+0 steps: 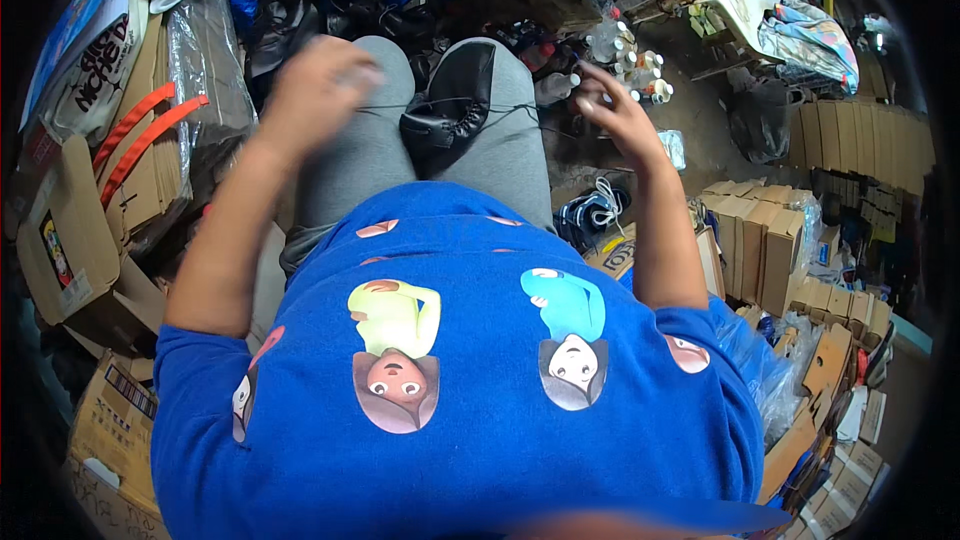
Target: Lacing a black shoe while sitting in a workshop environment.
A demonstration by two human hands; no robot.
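A black leather shoe [452, 100] lies on my lap between my grey-trousered knees. A thin dark thread [520, 108] runs taut from the shoe out to both sides. My left hand [318, 88], blurred, is raised over my left knee and pinches one end of the thread. My right hand [610, 105] is lifted to the right of my right knee, fingers pinched on the other end. Both hands are apart from the shoe, one on each side.
Flattened cardboard boxes [150, 140] with orange straps stand at my left. Stacks of small brown boxes [765, 240] sit at my right. Several small white bottles [640, 65], dark shoes and bags crowd the floor ahead. A shoe with white laces [595, 210] lies by my right leg.
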